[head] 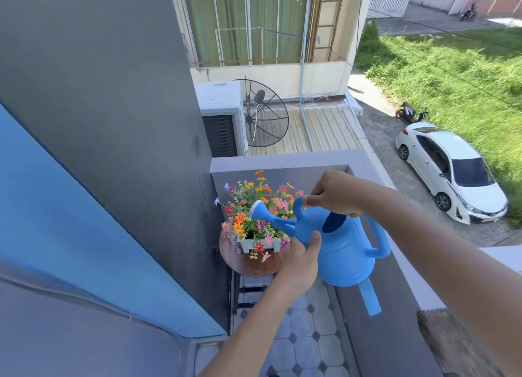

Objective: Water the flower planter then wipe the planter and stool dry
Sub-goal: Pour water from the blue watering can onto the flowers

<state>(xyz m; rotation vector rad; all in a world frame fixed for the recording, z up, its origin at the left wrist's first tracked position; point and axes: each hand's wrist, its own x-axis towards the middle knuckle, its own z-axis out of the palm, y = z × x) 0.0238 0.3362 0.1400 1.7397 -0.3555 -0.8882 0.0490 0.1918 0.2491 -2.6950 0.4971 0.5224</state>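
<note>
The white planter (pixel 255 243) full of mixed flowers (pixel 258 207) is seen on the round wooden stool (pixel 248 262), which stands on the tiled balcony floor (pixel 308 345) in the corner by the grey wall (pixel 113 94). Dark patches that look like water are visible on the stool top. A blue watering can (pixel 343 249) is held over the planter, its white-tipped spout (pixel 258 208) tilted down into the blooms. The can's body is cupped from the side by the left hand (pixel 302 259), thumb pressed against the plastic. The top handle is gripped by the right hand (pixel 336 194), fingers curled closed around it. No stream can be made out at the spout.

The watering step is judged to be in progress. If the can is tipped too steeply, water could be thrown past the small planter onto the stool and floor, adding to what must be wiped. The light planter could also be nudged off the stool by the spout. A brown cloth (pixel 452 345) is draped on the ledge (pixel 409 286) at the right, near the outer edge, and could be knocked over the side.
</note>
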